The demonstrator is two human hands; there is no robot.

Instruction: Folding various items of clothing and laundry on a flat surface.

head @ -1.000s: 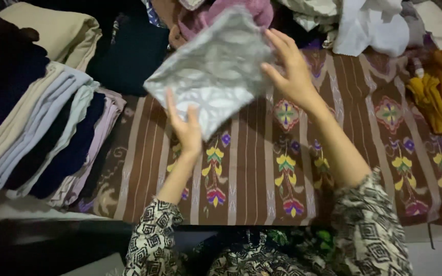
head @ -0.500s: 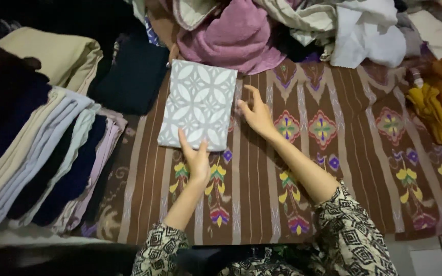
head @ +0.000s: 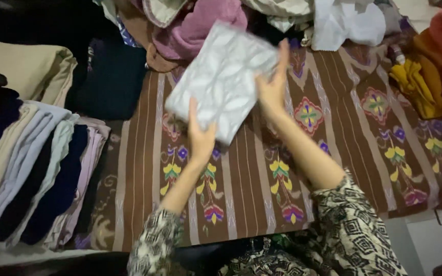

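Folded cloth [head: 223, 79] — grey-white, pale looping pattern, a flat rectangle, tilted with one corner toward the clothes heap. Held up between both hands, above the brown mat [head: 262, 174]. Left hand [head: 200, 134] at its near edge, fingers up against the underside, thumb side on the fabric; grip closed on the cloth. Right hand [head: 272, 84] on the far-right edge, fingers straight up along it, also holding.

Cloth is motion-blurred; pattern hard to read, fold lines not clear. Fingertips behind the cloth are hidden.

Left of the left hand: a stack of folded clothes [head: 31, 168] — beige, pale blue, navy, lilac — cut by the frame. Beyond both hands, a loose heap [head: 200, 23] with pink, tan and white pieces. Right of the right hand, a yellow-orange bundle [head: 425, 76]. Patterned sleeves [head: 359, 230] at the near edge.
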